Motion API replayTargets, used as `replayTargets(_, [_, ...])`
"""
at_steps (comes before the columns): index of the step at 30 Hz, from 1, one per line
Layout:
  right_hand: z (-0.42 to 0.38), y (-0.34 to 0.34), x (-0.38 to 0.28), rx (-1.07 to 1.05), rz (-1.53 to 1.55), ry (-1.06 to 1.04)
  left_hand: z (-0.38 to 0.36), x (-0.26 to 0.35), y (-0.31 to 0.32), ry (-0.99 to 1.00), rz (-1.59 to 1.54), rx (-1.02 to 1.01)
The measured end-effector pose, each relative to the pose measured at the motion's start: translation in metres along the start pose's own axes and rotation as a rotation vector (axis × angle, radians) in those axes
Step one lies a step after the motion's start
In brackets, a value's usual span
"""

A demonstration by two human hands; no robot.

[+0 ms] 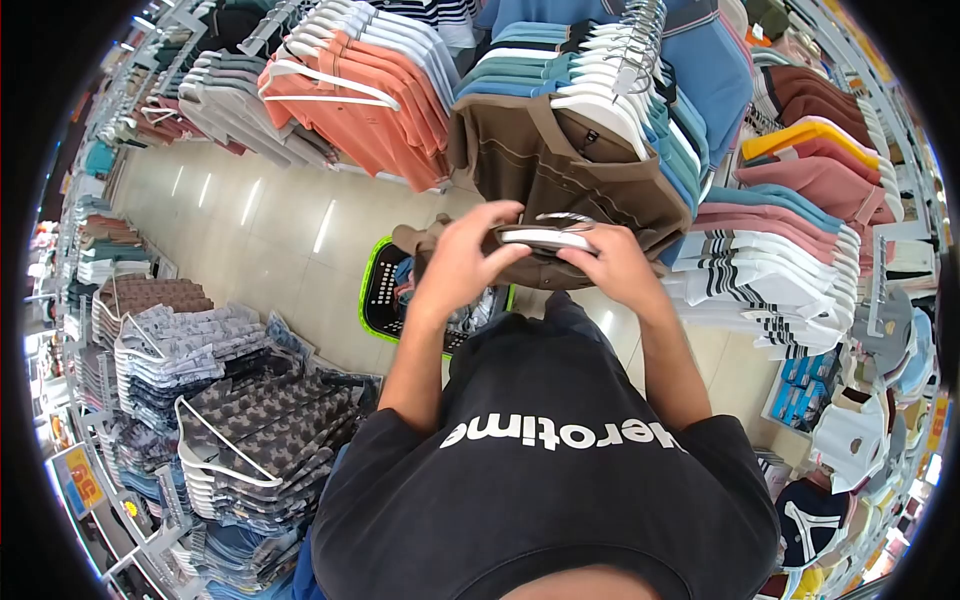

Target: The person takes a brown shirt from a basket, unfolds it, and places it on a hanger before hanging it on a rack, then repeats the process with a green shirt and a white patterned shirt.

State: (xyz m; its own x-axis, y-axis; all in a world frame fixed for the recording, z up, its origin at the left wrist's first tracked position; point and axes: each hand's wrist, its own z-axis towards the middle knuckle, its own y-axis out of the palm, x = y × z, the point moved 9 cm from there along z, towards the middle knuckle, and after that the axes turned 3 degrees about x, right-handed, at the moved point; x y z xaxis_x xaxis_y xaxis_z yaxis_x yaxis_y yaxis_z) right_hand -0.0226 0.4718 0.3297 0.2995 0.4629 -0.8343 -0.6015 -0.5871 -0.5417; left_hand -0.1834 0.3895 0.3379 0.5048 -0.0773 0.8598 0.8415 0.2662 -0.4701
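Both hands (465, 262) holding white hanger (547, 238), brown garment (542, 272); glossy tiled floor (275, 235), racked clothes (365, 110) around.

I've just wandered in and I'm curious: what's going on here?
Someone in a black T-shirt is handling a brown garment; the left grip and right grip are both at a white hanger amid its fabric. A brown shirt hangs just beyond. On the floor, to the left, stands a green-rimmed black basket.

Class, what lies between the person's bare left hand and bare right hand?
The head view shows a white, curved hanger between the bare left hand and the bare right hand, with brown fabric around it.
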Motion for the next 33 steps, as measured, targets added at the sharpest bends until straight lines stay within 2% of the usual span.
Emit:
replayTargets(2, [-0.005,-0.017,0.004,0.008,0.023,0.028,-0.005,-0.016,-0.031,0.021,0.208,0.208])
replayTargets(3, [-0.007,-0.026,0.007,0.019,0.044,0.056,-0.009,-0.029,-0.042,-0.053,0.247,0.267])
replayTargets(5, [-0.010,-0.041,0.005,0.042,0.038,0.053,-0.023,-0.068,-0.053,-0.072,0.246,0.419])
replayTargets(6, [-0.011,-0.047,0.007,0.058,0.040,0.072,-0.030,-0.092,-0.052,-0.069,0.245,0.418])
replayTargets(8, [-0.013,-0.057,0.010,0.069,0.038,0.090,-0.044,-0.172,-0.022,-0.403,-0.309,0.141])
replayTargets(9, [-0.014,-0.060,0.011,0.072,0.037,0.093,-0.047,-0.187,-0.023,-0.403,-0.310,0.138])
replayTargets(11, [-0.017,-0.067,0.010,0.085,0.060,0.073,-0.043,-0.180,-0.034,-0.339,-0.282,0.177])
replayTargets(12, [-0.020,-0.072,0.018,0.103,0.055,0.108,-0.048,-0.183,-0.041,-0.385,-0.401,0.334])
replayTargets(13, [-0.023,-0.082,0.018,0.149,0.030,0.119,-0.048,-0.187,-0.042,-0.386,-0.402,0.335])
replayTargets(15, [-0.028,-0.098,0.027,0.213,0.089,0.141,-0.062,-0.221,-0.068,-0.482,-0.463,0.638])
replayTargets(16, [-0.031,-0.102,0.029,0.231,0.087,0.145,-0.072,-0.256,-0.072,-0.588,-0.310,0.605])
replayTargets(17, [-0.030,-0.102,0.029,0.234,0.086,0.145,-0.070,-0.254,-0.071,-0.585,-0.312,0.603])
replayTargets(19, [-0.029,-0.101,0.025,0.252,0.090,0.101,-0.067,-0.241,-0.074,-0.574,-0.009,0.558])
replayTargets(23, [-0.023,-0.087,0.021,0.199,0.097,0.093,-0.039,-0.193,-0.060,-0.458,-0.091,0.543])
replayTargets(25, [-0.020,-0.081,0.019,0.188,0.087,0.107,-0.020,-0.152,-0.048,-0.291,-0.185,0.555])
replayTargets(26, [-0.019,-0.079,0.021,0.186,0.086,0.111,-0.015,-0.135,-0.046,-0.290,-0.185,0.555])
replayTargets(28, [-0.016,-0.076,0.020,0.177,0.107,0.124,0.002,-0.060,-0.035,0.082,0.289,0.413])
replayTargets(29, [-0.015,-0.074,0.020,0.167,0.129,0.135,0.008,-0.040,-0.033,0.083,0.287,0.411])
replayTargets(31, [-0.012,-0.068,0.016,0.159,0.120,0.114,0.015,0.009,-0.009,0.317,0.525,0.292])
replayTargets(33, [-0.009,-0.065,0.011,0.155,0.109,0.092,0.024,0.012,0.009,0.333,0.504,0.214])
